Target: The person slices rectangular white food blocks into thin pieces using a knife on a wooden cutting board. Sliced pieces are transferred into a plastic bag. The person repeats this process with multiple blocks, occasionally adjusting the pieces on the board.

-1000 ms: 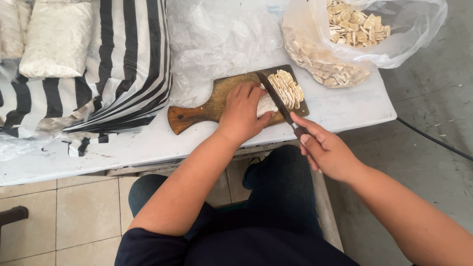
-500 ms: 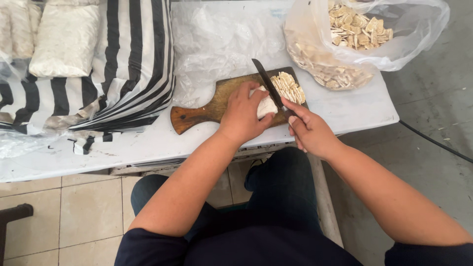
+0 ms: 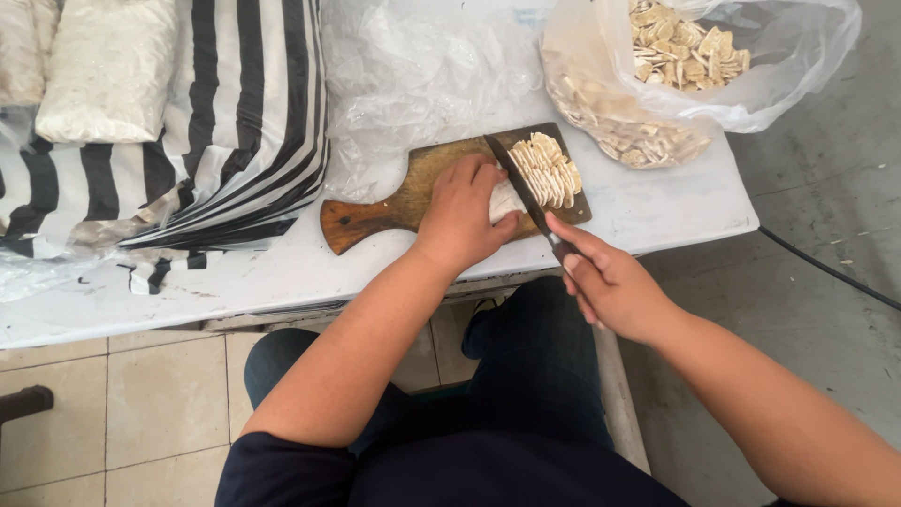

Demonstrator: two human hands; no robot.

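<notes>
— Slicing at the bench [image 3: 282,282]: what do the hands hold?
— The left hand [image 3: 462,214] presses a pale block [image 3: 505,200] onto the wooden cutting board [image 3: 394,202]; the right hand [image 3: 610,282] is clamped on a knife [image 3: 518,183], blade against the block.
— And the cut pieces?
— Slices [image 3: 549,169] fan at the block's 3 o'clock; a clear bag of slices [image 3: 657,56] sits at the board's 1 o'clock, a striped bag [image 3: 225,122] at 9

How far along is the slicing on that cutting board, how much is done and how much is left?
Done: a row of thin slices lies on the board, and the clear bag behind it holds many more.
In hand: the left hand holds down a pale block while the right hand sets the knife against it.
Left: only a short stub of the block shows beyond the fingers.
</notes>
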